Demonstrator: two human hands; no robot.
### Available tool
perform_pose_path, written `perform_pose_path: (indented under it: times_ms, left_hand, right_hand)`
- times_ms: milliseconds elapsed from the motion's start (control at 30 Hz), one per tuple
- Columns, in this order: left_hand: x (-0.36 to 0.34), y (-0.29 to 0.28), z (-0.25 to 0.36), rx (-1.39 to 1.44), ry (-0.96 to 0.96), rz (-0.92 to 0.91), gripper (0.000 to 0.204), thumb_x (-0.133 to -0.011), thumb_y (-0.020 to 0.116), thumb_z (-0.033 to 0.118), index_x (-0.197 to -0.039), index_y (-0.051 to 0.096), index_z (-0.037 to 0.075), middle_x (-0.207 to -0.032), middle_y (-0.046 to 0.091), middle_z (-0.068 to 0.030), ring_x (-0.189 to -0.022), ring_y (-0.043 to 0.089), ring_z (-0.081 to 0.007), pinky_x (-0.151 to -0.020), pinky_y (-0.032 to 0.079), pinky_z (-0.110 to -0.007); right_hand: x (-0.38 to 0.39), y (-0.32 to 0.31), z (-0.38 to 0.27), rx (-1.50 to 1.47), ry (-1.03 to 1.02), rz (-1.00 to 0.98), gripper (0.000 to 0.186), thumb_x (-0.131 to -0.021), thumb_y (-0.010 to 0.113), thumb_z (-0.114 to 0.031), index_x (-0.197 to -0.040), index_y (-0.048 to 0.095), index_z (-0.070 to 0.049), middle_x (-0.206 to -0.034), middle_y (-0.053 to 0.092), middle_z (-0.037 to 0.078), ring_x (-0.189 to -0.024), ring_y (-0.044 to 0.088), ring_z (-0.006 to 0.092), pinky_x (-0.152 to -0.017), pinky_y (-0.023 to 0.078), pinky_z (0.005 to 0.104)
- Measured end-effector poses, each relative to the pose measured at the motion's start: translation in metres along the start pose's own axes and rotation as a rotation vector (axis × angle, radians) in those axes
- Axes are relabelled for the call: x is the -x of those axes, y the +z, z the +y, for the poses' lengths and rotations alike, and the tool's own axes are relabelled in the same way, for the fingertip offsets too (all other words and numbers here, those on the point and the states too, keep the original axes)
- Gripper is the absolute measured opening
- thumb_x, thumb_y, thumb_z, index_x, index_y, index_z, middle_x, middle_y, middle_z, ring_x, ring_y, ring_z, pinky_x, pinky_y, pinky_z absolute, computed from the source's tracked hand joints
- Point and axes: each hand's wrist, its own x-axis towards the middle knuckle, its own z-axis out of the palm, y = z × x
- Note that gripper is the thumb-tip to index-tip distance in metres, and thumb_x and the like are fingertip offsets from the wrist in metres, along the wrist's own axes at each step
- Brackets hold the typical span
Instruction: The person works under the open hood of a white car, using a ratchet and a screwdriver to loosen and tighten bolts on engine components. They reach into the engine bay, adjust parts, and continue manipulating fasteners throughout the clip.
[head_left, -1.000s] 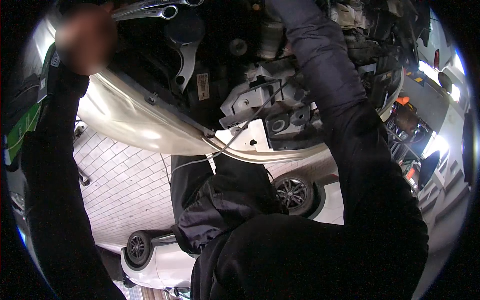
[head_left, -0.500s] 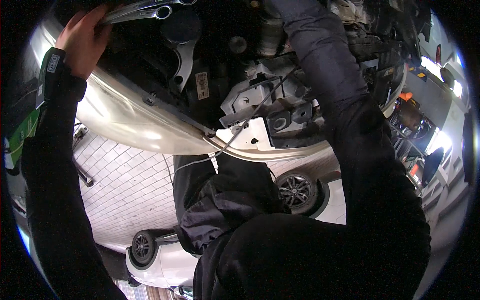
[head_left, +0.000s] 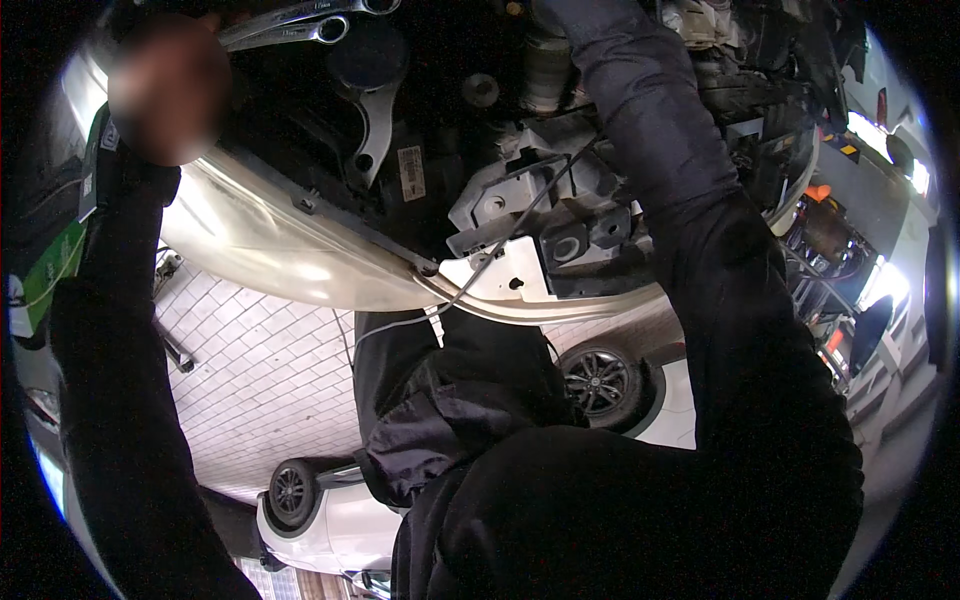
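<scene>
My left hand [head_left: 170, 90] is at the upper left, over the edge of the car's engine bay, smeared so its fingers cannot be read. Right beside it, two chrome ring-ended wrenches [head_left: 275, 37] reach to the right over the dark bay; whether the hand holds them I cannot tell. My right arm [head_left: 650, 110], in a dark sleeve, stretches up into the bay, and its hand is beyond the top edge. Between the arms are a silver metal arm with a hole [head_left: 376, 130], a dark round cap [head_left: 367, 58] and a grey-white bracket [head_left: 497, 200].
A pale bumper [head_left: 290, 265] curves across in front of my body. A thin grey cable [head_left: 520, 215] hangs over it. Below is a tiled floor [head_left: 270, 360], with a white car [head_left: 345, 530] behind me. A green box [head_left: 50, 270] lies at far left.
The view has shifted slightly, moving the bay and wrenches a little right and down. My left hand stays beside the wrenches, its outline now blurred. My right arm keeps nearly the same pose.
</scene>
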Motion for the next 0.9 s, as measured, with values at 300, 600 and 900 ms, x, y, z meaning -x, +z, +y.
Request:
perform_pose_path:
  times_ms: [300,600,900]
  left_hand:
    - [-0.002,-0.002,-0.005,-0.034,0.050,0.030,0.039,-0.091,0.070,0.020,-0.130,0.066,0.016,-0.099,0.070,-0.0154,-0.091,0.070,-0.0381,-0.077,0.059,-0.048]
    - [-0.001,-0.003,-0.003,-0.033,0.017,0.009,0.039,-0.091,0.070,0.020,-0.130,0.066,0.018,-0.100,0.069,-0.0146,-0.093,0.069,-0.0373,-0.079,0.058,-0.047]
    - [0.000,-0.002,-0.006,-0.058,0.037,0.012,0.038,-0.091,0.070,0.020,-0.129,0.065,0.017,-0.099,0.069,-0.0141,-0.093,0.069,-0.0367,-0.079,0.058,-0.047]
  right_hand:
    - [0.005,-0.002,-0.005,-0.012,0.027,0.046,0.044,-0.085,0.070,-0.044,-0.097,0.073,-0.002,-0.091,0.073,0.027,-0.090,0.072,0.0466,-0.081,0.058,0.0559]
    - [0.007,-0.001,-0.006,-0.047,-0.080,0.077,0.046,-0.084,0.069,-0.044,-0.105,0.073,-0.002,-0.093,0.074,0.027,-0.092,0.072,0.0473,-0.082,0.057,0.0577]
    - [0.017,-0.020,-0.008,-0.185,-0.116,-0.016,0.047,-0.085,0.067,-0.047,-0.099,0.074,-0.002,-0.094,0.073,0.028,-0.091,0.072,0.0469,-0.081,0.057,0.0575]
